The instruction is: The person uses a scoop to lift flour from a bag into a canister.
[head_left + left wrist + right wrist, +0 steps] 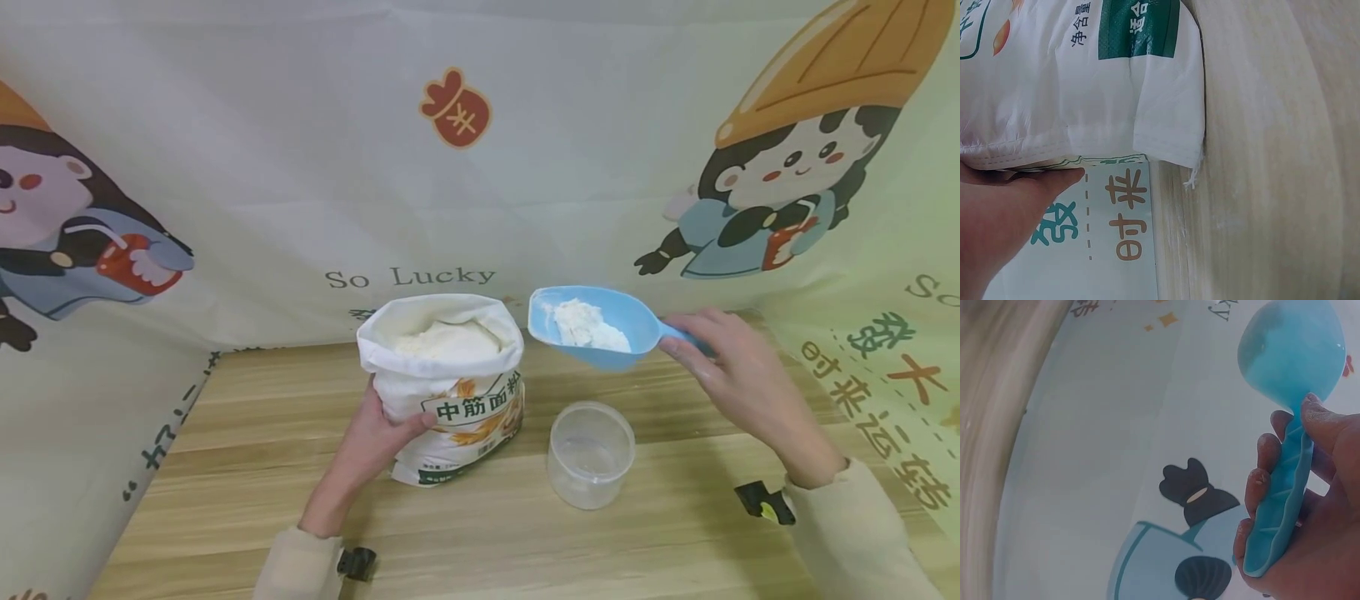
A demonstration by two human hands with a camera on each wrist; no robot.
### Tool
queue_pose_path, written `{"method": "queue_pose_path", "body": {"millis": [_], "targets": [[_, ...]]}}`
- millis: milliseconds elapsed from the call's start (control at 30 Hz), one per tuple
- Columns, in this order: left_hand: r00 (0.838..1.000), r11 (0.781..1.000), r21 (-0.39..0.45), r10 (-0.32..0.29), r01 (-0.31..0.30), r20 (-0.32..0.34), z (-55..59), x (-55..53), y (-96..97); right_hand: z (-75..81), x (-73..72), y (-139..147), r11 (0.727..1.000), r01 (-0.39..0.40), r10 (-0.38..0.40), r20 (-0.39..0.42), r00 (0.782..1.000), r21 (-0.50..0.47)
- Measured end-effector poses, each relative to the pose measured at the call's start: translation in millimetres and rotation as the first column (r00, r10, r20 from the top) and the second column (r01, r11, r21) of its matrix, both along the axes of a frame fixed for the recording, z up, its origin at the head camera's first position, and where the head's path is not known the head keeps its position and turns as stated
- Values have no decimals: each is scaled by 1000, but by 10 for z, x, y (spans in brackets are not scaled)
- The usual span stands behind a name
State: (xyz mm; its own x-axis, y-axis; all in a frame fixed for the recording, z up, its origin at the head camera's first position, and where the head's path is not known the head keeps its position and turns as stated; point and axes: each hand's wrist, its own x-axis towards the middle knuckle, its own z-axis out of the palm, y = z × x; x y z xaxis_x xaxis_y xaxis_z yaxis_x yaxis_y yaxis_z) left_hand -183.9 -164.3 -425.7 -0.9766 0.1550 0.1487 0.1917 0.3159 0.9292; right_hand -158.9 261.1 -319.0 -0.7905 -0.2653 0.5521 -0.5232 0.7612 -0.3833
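Here the blue scoop (637,321) is held aloft in the right hand (738,371), its handle (1277,506) wrapped by curled fingers and its neck pressed by the thumb, as is shown from the right wrist. And the line to be watched is this: the scoop's long axis is laid roughly left to right, with the tip aimed at the mouth of the white bag (457,433) and the handle trailed away to the right. A heap of white powder (585,325) is carried in its bowl. The clear tub (591,458) is found on the tabletop (487,550), right of the bag and nearer the body than the scoop; in the head view it is neared more closely by the right hand than by the left. Over on the other flank, the bag's side is gripped by the left hand (386,433), thumb laid across the printed front; the fingers behind are hidden. The bag is kept upright, its rim folded outward, more powder (450,340) being seen inside. Now the count: one scoop, one bag, one tub, two hands, both occupied, and two heaps of powder, one in the scoop, one in the bag.
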Motion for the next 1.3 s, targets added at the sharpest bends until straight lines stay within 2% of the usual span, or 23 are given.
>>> {"method": "queue_pose_path", "body": {"millis": [167,400,767,1133,1300], "targets": [[1000,1000,-7,2,-2,17,5,-3,4,-70,63,103,1000,5,-5,-8,1000,29],[1000,1000,-6,-6,6,-3,3,-4,-1,-162,150,248,998,15,-14,-29,999,54],[1000,1000,-6,-2,2,8,-22,-21,-8,-310,271,436,993,15,-10,-39,999,121],[1000,1000,-20,4,-4,9,-16,-16,-24,-447,363,575,979,28,-9,-95,995,201],[1000,1000,-25,0,1,8,-14,-13,-18,-451,392,622,971,48,-18,-128,992,236]]}}
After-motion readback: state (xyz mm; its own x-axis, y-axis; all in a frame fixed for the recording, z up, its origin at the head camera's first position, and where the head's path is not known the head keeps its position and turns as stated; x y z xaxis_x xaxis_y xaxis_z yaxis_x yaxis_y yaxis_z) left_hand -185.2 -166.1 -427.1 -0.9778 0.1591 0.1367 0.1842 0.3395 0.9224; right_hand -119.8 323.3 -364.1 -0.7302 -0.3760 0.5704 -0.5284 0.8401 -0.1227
